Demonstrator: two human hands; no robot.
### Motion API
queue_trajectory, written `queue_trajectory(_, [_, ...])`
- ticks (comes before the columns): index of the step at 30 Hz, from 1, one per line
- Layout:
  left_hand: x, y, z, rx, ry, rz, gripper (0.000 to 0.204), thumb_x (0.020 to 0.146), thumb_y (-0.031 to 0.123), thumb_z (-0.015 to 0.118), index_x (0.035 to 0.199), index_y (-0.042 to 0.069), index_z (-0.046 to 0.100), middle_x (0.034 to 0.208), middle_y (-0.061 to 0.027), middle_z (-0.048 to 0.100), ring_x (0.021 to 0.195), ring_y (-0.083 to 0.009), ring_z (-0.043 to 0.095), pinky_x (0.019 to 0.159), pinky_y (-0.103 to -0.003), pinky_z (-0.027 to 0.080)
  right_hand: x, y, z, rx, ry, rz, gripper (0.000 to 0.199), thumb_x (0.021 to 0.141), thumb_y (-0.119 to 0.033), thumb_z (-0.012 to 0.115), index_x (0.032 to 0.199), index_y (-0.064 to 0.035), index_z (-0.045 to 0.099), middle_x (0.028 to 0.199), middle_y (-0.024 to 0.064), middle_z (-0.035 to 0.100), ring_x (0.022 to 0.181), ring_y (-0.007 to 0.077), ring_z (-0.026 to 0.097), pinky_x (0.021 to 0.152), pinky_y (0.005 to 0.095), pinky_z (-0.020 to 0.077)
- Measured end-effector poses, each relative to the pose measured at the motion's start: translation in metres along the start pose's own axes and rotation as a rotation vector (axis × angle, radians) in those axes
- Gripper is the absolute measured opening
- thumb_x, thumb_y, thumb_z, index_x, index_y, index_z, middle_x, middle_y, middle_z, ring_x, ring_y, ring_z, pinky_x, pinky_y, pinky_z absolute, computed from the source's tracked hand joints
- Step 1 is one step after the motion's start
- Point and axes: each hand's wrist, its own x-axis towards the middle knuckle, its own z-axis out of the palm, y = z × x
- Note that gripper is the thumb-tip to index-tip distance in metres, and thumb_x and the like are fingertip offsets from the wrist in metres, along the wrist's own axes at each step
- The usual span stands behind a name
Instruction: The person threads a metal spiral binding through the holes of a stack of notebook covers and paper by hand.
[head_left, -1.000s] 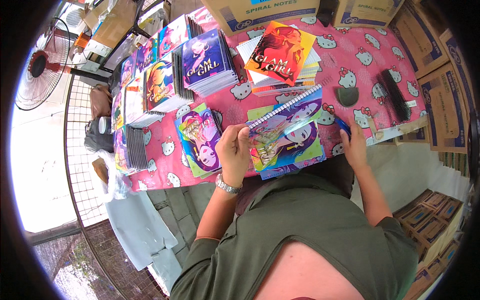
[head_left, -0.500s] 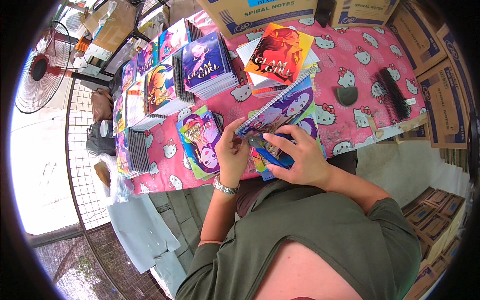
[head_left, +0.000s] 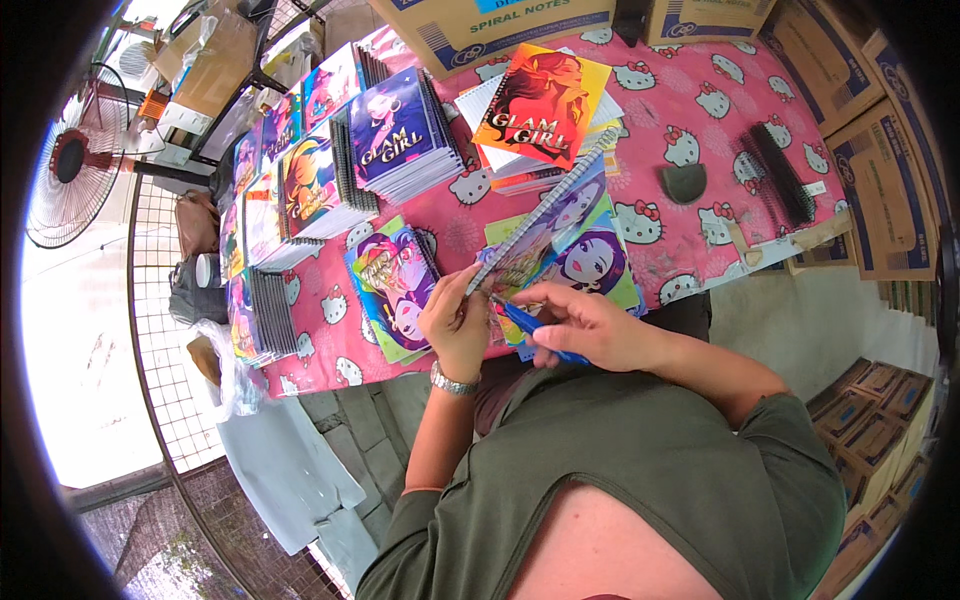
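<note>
Seated at a table draped in a pink cartoon-cat tablecloth [head_left: 720, 215], we work on a spiral-bound notebook with a purple and green illustrated cover [head_left: 560, 235], which is tilted up on its edge near the front of the table, just ahead of our chest. Our left hand [head_left: 455, 320], a metal watch [head_left: 450, 381] on its wrist, pinches the lower corner of the notebook, fingers closed on its edge. Our right hand [head_left: 585, 325] is curled shut around a blue-handled tool [head_left: 530, 325], whose tip meets the notebook's lower corner right beside the left fingers; what kind of tool it is we cannot tell. Just left of the hands lies another colourful illustrated notebook [head_left: 392, 290], flat on the cloth. Farther back stand stacks of notebooks with purple covers [head_left: 395, 135], and a pile topped by an orange and yellow cover [head_left: 540, 105] sits touching the far end of the raised notebook. To the right, well apart from the hands, black plastic binding combs [head_left: 780, 175] and a small dark half-round object [head_left: 685, 183] rest on the cloth. Brown cardboard boxes [head_left: 880, 160] line the table's far and right sides, and an electric fan [head_left: 70, 160] stands at far left beyond a wire grid panel [head_left: 165, 350].
</note>
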Motion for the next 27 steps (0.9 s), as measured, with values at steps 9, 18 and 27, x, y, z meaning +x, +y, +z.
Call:
queue_trajectory(9, [-0.077, -0.095, -0.109, -0.376, 0.478, -0.555, 0.025, 0.100, 0.003, 0.060, 0.125, -0.001, 0.064, 0.094, -0.0040, 0.071, 0.060, -0.0061, 0.060, 0.049, -0.018, 0.049, -0.081, 0.072, -0.141, -1.364, 0.843, -0.134, 0.056, 0.082, -0.027, 0.076, 0.131, -0.0076, 0.058, 0.124, 0.0176, 0.056, 0.113, 0.0398, 0.056, 0.098, 0.0486, 0.0466])
queue_trajectory(18, [-0.005, -0.079, -0.031, 0.499, 0.087, -0.051, 0.029, 0.078, -0.006, 0.064, 0.104, 0.003, 0.072, 0.116, -0.0192, 0.063, 0.111, -0.0366, 0.059, 0.096, -0.043, 0.048, -0.100, 0.026, -0.317, -1.853, 1.618, 0.095, 0.026, 0.090, -0.023, 0.066, 0.112, -0.0084, 0.064, 0.109, 0.0121, 0.061, 0.103, 0.0324, 0.062, 0.086, 0.0466, 0.0525])
queue_trajectory(27, [0.042, -0.043, 0.121, 0.309, -0.561, 0.054, 0.021, 0.087, 0.007, 0.067, 0.107, 0.001, 0.070, 0.110, -0.0179, 0.066, 0.102, -0.0390, 0.062, 0.087, -0.044, 0.052, -0.116, 0.009, -0.344, -1.865, 1.303, 0.091, 0.039, 0.088, -0.010, 0.062, 0.128, -0.0080, 0.060, 0.115, 0.0152, 0.058, 0.107, 0.0334, 0.063, 0.091, 0.0446, 0.0531])
